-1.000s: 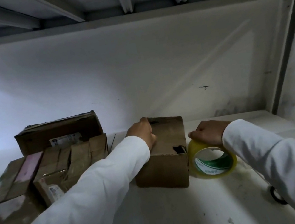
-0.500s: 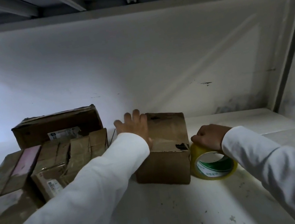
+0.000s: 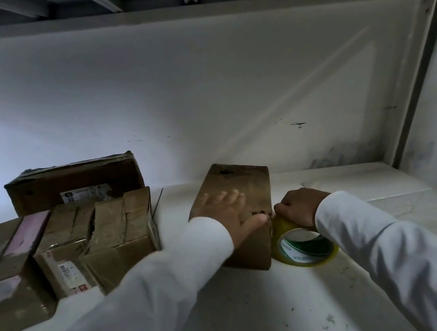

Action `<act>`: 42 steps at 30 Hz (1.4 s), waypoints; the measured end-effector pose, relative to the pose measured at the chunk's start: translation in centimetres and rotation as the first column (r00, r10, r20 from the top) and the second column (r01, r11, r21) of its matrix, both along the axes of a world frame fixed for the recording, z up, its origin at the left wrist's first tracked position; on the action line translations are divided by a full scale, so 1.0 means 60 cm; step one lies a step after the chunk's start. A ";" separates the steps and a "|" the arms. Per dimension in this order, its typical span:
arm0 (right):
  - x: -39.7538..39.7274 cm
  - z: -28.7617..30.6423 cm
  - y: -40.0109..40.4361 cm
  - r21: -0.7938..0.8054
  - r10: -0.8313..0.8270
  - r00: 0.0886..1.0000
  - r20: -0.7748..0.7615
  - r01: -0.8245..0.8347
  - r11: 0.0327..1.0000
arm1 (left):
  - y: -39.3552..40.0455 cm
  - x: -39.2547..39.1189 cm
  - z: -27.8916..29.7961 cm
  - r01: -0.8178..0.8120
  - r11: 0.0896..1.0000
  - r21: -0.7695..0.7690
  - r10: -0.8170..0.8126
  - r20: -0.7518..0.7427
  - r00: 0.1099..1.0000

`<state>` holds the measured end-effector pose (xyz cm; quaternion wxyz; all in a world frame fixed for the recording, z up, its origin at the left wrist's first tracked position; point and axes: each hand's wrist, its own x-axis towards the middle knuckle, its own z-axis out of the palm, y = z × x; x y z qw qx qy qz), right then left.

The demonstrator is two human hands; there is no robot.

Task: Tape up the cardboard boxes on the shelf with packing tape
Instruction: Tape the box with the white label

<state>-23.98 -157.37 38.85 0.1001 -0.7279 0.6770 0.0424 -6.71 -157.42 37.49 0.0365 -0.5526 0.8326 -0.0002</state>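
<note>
Left hand (image 3: 231, 209) lay flat on top of small cardboard box (image 3: 241, 184), fingers straight and spread, pressing down. Box sat mid-shelf (image 3: 267, 317), white surface. Right hand (image 3: 300, 206) curled over top of yellow tape roll (image 3: 301, 244), gripping it; roll stood touching box's right side. Cluster of taped boxes (image 3: 78, 236) sat at left, apart from small box.
</note>
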 end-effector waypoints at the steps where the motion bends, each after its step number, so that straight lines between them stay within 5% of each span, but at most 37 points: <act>1: 0.000 -0.001 0.000 -0.003 -0.004 1.000 0.000 0.004 1.000 | -0.007 0.018 0.005 -0.052 0.998 0.032 0.052 0.011 0.999; 5: 0.001 -0.004 -0.004 -0.010 0.002 1.000 -0.010 -0.002 1.000 | -0.025 0.061 0.026 -0.274 0.959 0.080 0.260 0.152 0.954; 8: 0.002 -0.008 -0.004 -0.020 0.004 1.000 -0.016 -0.004 1.000 | -0.015 0.039 0.024 -0.219 0.975 -0.030 0.220 0.215 0.951; 11: 0.001 -0.010 -0.004 -0.017 0.006 1.000 -0.014 -0.006 1.000 | 0.019 0.003 0.003 0.047 0.999 0.025 -0.050 0.108 0.993; 13: 0.001 -0.009 -0.004 -0.019 -0.002 1.000 -0.004 0.002 1.000 | 0.024 0.001 0.005 0.088 0.994 0.070 -0.091 0.040 0.995; 17: 0.000 -0.015 -0.001 -0.015 -0.078 0.994 0.074 0.079 0.997 | -0.027 0.040 0.000 -0.183 0.967 0.178 0.220 -0.220 0.950; 20: -0.006 -0.016 0.007 -0.025 -0.122 0.962 0.243 0.132 0.991 | -0.047 0.060 -0.024 -0.348 0.880 0.325 0.473 -0.527 0.706; 24: -0.049 -0.009 0.044 0.191 -0.200 0.747 0.634 0.100 0.977 | -0.044 0.072 -0.022 -0.311 0.882 0.354 0.469 -0.591 0.657; 28: -0.078 -0.012 0.071 0.255 -0.172 0.519 0.837 -0.093 0.962 | -0.035 0.087 -0.010 -0.222 0.825 0.520 0.541 -0.614 0.574; 31: -0.062 0.039 0.078 0.229 -0.161 0.296 0.942 -0.212 0.950 | -0.033 0.090 -0.002 -0.141 0.687 0.713 0.725 -0.660 0.197; 34: -0.037 0.092 0.079 0.194 -0.180 0.077 0.981 -0.518 0.833 | -0.035 0.086 -0.012 -0.077 0.597 0.799 0.802 -0.594 0.054; 37: -0.003 0.099 0.079 0.047 -0.136 -0.070 0.988 -0.706 0.707 | -0.026 0.074 -0.037 -0.191 0.600 0.777 0.797 -0.561 0.223; 39: 0.030 0.100 0.084 0.038 -0.125 -0.093 0.988 -0.634 0.772 | -0.028 0.071 -0.051 -0.256 0.706 0.660 0.705 -0.617 0.350; 42: 0.073 0.100 0.078 0.098 -0.185 -0.159 0.970 -0.440 0.893 | -0.030 0.074 -0.039 -0.270 0.837 0.477 0.546 -0.764 0.343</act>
